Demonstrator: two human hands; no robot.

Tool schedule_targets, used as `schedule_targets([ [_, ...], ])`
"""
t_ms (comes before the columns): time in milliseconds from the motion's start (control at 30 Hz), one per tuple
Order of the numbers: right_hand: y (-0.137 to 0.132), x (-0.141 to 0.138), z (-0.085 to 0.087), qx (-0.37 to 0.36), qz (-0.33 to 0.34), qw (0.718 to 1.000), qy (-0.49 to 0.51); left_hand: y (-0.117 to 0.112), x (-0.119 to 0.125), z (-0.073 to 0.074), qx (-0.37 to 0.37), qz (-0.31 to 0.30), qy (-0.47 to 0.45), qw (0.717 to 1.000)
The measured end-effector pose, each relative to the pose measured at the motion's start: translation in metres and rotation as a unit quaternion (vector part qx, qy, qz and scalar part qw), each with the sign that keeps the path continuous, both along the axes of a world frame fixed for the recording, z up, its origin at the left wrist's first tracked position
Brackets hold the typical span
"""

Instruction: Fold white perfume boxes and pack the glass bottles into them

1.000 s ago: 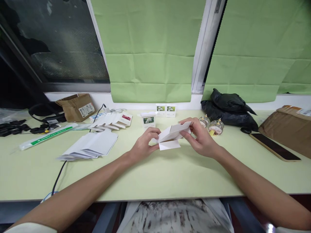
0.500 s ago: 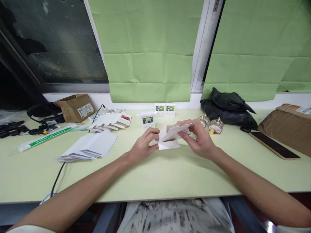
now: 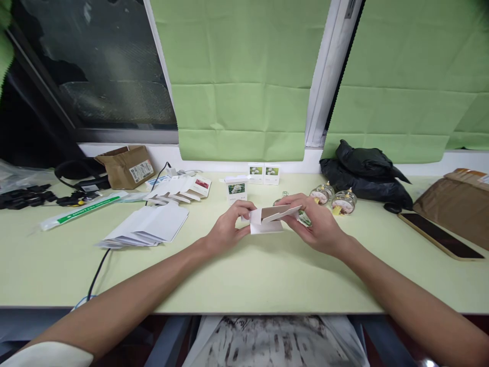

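Note:
A small white cardboard box (image 3: 266,226) with loose flaps is held between both hands, above the middle of the table. My left hand (image 3: 229,228) pinches its left end between thumb and fingers. At the other end, my right hand (image 3: 315,224) grips a flap, with the fingers behind and the thumb in front. A small clear glass item with green in it shows partly behind my right hand. Just beyond stands a white box with a flower picture (image 3: 236,189), its top flap raised. Two closed flower boxes (image 3: 264,174) stand side by side at the wall.
Flat white cartons (image 3: 153,224) lie stacked at left, with more cartons (image 3: 183,188) behind. A brown cardboard box (image 3: 128,167) and black cable (image 3: 100,272) are also left. Glass jars (image 3: 344,201), a black bag (image 3: 362,171), a phone (image 3: 439,237) and a large carton (image 3: 458,204) are right.
The box's upper flap has been lowered and the box opening shows wider. Both hands keep their hold. The whole view has shifted slightly, with the scene moving right.

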State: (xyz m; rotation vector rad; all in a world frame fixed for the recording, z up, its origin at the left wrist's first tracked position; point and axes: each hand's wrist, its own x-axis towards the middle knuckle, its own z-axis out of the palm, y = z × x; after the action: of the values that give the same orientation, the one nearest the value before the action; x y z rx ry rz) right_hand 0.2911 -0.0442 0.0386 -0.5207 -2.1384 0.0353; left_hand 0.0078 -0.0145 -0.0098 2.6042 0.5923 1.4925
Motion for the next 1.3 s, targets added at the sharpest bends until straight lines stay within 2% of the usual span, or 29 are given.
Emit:
schedule_targets([
  [100, -0.001, 0.001, 0.002, -0.004, 0.003, 1.000, -0.008, 0.001, 0.001, -0.002, -0.011, -0.012, -0.017, 1.000],
  [300, -0.004, 0.002, 0.004, -0.012, -0.009, 1.000, -0.003, 0.000, 0.001, -0.003, 0.000, -0.002, 0.006, 1.000],
  [533, -0.004, 0.003, 0.008, -0.003, 0.012, 1.000, -0.028, -0.004, 0.006, -0.003, -0.063, 0.024, -0.018, 0.998],
  [700, -0.001, 0.002, 0.001, 0.003, -0.003, 0.998, -0.070, -0.005, 0.007, -0.003, -0.043, -0.005, -0.021, 0.999],
  [867, 0.001, -0.001, -0.003, 0.048, 0.002, 0.995, -0.088, -0.005, 0.004, -0.001, -0.036, -0.017, 0.009, 0.999],
  [1300, -0.003, 0.006, 0.009, 0.117, -0.032, 0.970, -0.209, 0.002, -0.002, -0.004, -0.044, -0.018, 0.014, 0.999],
])
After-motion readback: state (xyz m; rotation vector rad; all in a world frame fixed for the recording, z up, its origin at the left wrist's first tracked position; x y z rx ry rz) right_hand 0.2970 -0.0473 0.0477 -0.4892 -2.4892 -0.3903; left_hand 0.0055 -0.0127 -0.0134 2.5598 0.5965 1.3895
